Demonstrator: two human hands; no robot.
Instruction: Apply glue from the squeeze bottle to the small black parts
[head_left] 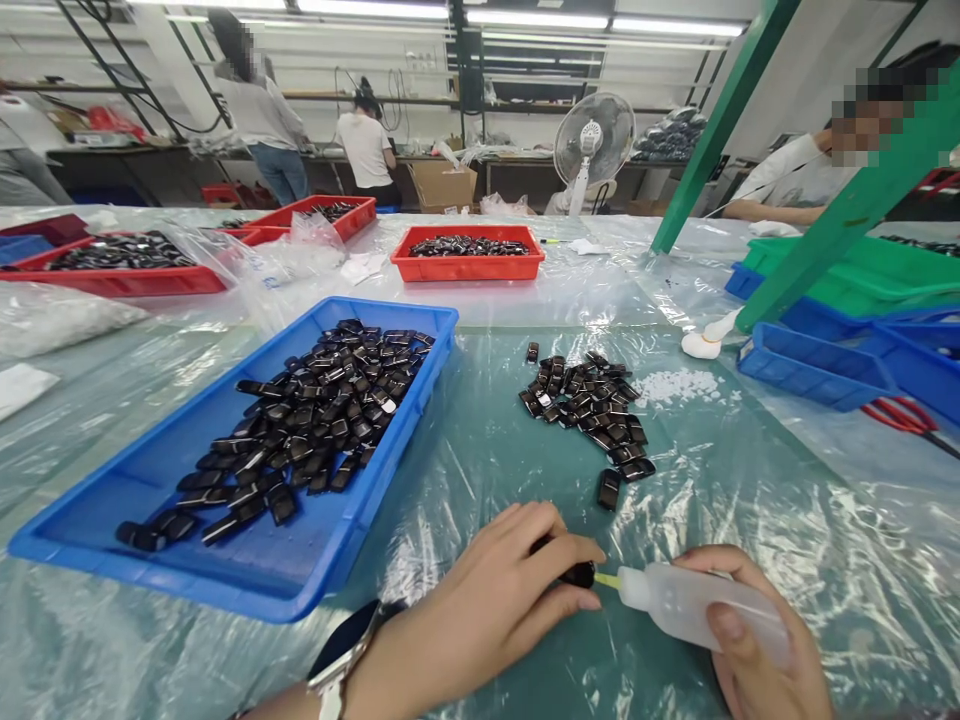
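My left hand, a watch on its wrist, closes its fingers around a small black plastic part just above the table. In my right hand lies a translucent squeeze bottle, tipped on its side. Its thin yellow-green nozzle points left and meets the black part's end; exact contact is hard to make out. Beyond my hands sits a loose pile of similar black parts. One single part lies nearer to me. Small white pieces are scattered right of the pile.
A blue tray heaped with black parts stands at left. Farther back are a red tray, a green tray and small blue bins. Red-handled scissors lie at right, near a slanted green post. Several people work beyond.
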